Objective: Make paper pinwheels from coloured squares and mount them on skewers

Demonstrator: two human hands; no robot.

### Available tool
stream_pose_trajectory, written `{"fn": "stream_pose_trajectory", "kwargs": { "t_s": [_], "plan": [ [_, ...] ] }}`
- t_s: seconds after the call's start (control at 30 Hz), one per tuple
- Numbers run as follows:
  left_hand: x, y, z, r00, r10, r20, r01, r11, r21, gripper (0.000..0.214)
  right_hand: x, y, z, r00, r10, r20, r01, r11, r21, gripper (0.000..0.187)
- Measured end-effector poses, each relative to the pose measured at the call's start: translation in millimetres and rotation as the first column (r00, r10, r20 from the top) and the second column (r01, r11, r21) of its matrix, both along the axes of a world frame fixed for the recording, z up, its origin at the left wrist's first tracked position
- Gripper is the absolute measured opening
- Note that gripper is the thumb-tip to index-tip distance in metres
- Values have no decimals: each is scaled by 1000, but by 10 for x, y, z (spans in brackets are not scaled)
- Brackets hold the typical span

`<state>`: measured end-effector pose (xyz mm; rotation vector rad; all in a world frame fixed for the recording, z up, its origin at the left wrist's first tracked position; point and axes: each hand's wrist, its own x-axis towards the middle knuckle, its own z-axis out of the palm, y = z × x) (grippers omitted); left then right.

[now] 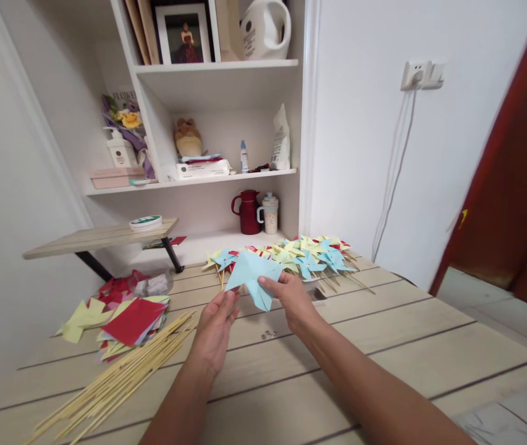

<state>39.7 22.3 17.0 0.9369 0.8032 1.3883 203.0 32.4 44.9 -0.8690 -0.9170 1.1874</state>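
Observation:
A light blue paper pinwheel (251, 271) without a stick is held up over the middle of the table. My right hand (293, 298) pinches its right side, the thumb lying on the front of the paper. At its lower left corner, the fingers of my left hand (217, 327) are closed on the paper tip. Several small metal pieces (269, 335) lie on the table just below the pinwheel. Behind it, finished pinwheels on sticks (309, 262) in blue, yellow and red are heaped along the table's back edge.
On the left lie a bundle of thin wooden sticks (128, 377), a stack of coloured paper squares (133, 321) and yellow cut paper (82, 318). A small raised wooden stand (101, 238) stands behind them. White shelves (217, 68) rise at the back, with a red jug (249, 213).

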Motion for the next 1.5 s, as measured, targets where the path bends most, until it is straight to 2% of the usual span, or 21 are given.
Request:
{"fn": "stream_pose_trajectory", "kwargs": {
  "t_s": [0.2, 0.47, 0.67, 1.0, 1.13, 1.27, 1.5],
  "plan": [
    [124, -65, -7, 994, -72, -86, 84, 987, 134, 39, -100, -33, -45, 1000, 26, 10, -26, 1000, 13, 36],
    [117, -55, -69, 995, 78, -68, -71, 992, 100, 25, -120, -55, -61, 996, 84, -17, -84, 996, 2, 36],
    [107, -60, -104, 983, 128, -133, -111, 985, 130, 29, -132, -78, -39, 996, 91, -3, -91, 996, 3, 34],
    [128, -160, 27, 955, 201, -217, -180, 977, 114, 29, -130, -80, -51, 991, 125, 51, -127, 991, 37, 39],
    [145, -198, 77, 947, 217, -237, -193, 974, 122, 28, -128, -91, -50, 991, 128, 29, -128, 992, 10, 41],
    [148, -198, 69, 941, 228, -249, -203, 971, 122, 27, -126, -96, -44, 993, 118, 12, -117, 993, -13, 43],
    [134, -212, 62, 922, 282, -264, -256, 958, 129, 26, -119, -60, -76, 993, 69, 91, -71, 997, 19, 34]
  ]
}}
